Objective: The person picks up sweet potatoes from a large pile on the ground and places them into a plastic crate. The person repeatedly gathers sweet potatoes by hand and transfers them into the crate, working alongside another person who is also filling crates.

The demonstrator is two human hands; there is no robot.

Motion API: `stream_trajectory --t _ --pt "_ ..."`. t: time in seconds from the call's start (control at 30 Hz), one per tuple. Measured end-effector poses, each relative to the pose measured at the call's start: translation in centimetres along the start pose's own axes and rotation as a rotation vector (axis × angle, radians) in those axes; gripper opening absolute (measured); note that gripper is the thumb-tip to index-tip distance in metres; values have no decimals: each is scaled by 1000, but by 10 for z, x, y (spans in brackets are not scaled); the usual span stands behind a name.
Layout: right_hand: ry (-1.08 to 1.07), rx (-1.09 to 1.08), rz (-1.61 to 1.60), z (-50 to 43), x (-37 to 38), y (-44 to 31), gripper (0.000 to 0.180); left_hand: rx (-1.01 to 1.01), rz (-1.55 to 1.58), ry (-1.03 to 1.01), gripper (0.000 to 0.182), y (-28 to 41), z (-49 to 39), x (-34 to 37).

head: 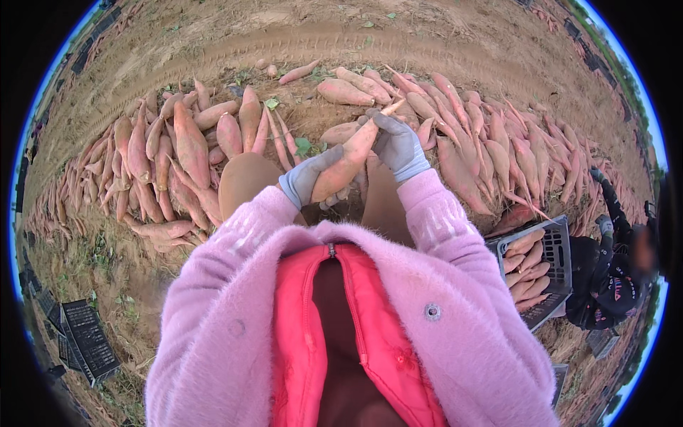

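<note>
A large sweet potato (347, 159) lies aslant between my two gloved hands, its thin pale tip pointing up and to the right. My left hand (316, 173), in a grey glove with a light blue cuff, is closed round its thick lower end. Near the narrow upper end, my right hand (396, 143) in a matching glove grips it with the fingers curled over the neck. Both hands are above my knees. Right behind them, another sweet potato (340, 133) rests on the soil, close to several thin ones with a green leaf (303, 145).
Heaps of sweet potatoes spread to the left (190, 144) and right (496, 144). At the right, a plastic crate (557, 256) holds sweet potatoes, beside a co-worker in dark clothes (597, 272). Black crates (88, 339) stand at the lower left. Tyre tracks cross the soil beyond.
</note>
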State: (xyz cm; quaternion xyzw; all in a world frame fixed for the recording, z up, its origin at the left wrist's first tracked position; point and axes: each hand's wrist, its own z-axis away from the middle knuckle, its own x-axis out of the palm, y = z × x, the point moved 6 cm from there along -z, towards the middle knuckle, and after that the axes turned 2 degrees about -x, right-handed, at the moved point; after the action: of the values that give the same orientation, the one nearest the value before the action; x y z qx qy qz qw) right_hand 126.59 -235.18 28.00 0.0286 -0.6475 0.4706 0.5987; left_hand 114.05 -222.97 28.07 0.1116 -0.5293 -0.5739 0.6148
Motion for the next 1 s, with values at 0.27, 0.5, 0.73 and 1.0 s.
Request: stream_trajectory --t 0.27,0.5,0.73,1.0 --pt "556 -435 -71 50 -86 -89 28 75 316 662 62 -17 -1 -99" --pt "809 -941 -26 279 -177 -217 21 -20 225 590 51 -27 -31 -109" --pt "1396 -1203 107 565 -254 -301 18 -104 138 600 45 -27 -52 -95" --pt "1495 -419 308 547 -372 -257 28 -151 172 616 34 -26 -57 -63"
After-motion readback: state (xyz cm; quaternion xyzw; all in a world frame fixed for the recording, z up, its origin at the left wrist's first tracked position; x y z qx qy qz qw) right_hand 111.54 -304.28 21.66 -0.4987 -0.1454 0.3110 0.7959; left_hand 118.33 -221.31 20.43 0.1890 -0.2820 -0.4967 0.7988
